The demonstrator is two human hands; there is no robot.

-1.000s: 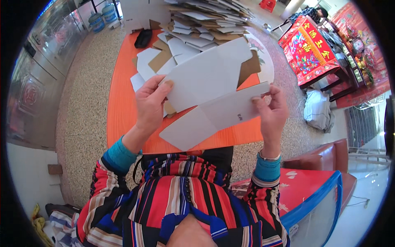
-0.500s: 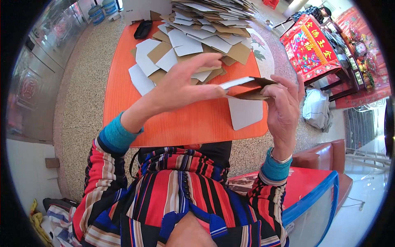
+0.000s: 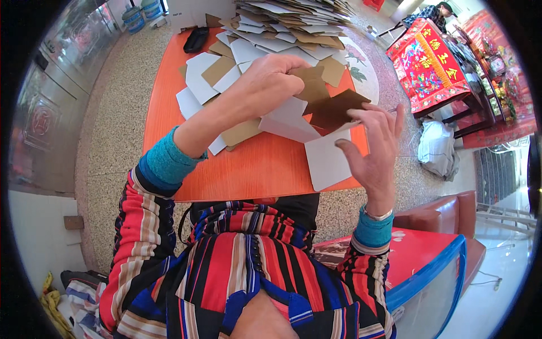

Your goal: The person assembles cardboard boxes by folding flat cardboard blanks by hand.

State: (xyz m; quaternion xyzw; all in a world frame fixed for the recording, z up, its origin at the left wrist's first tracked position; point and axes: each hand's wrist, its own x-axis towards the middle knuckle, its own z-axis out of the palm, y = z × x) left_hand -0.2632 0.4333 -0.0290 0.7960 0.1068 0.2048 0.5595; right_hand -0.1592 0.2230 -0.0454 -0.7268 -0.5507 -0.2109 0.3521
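A small folding cardboard box [image 3: 289, 117], white outside and brown inside, is spread open above the near right part of the orange table. My left hand [image 3: 274, 79] reaches across from the left, its fingers bent and closed on the box's far brown flap; the fingertips are partly hidden. On the right side, my right hand [image 3: 374, 144] has thumb and fingers apart, fingertips against the edge of a brown flap. Below the box a white panel [image 3: 328, 163] extends to the table's near edge; whether it belongs to this box I cannot tell.
Flat white-and-brown cardboard pieces [image 3: 282, 39] lie heaped on the far part of the orange table [image 3: 254, 175]. A black tray [image 3: 196, 40] sits at the far left. A red-covered table [image 3: 426, 68] stands to the right, with another person [image 3: 435, 20] behind it.
The box has gone from nearly flat to spread open. My left hand has moved right and farther away and taken hold of a flap; my right hand's fingers have loosened and spread.
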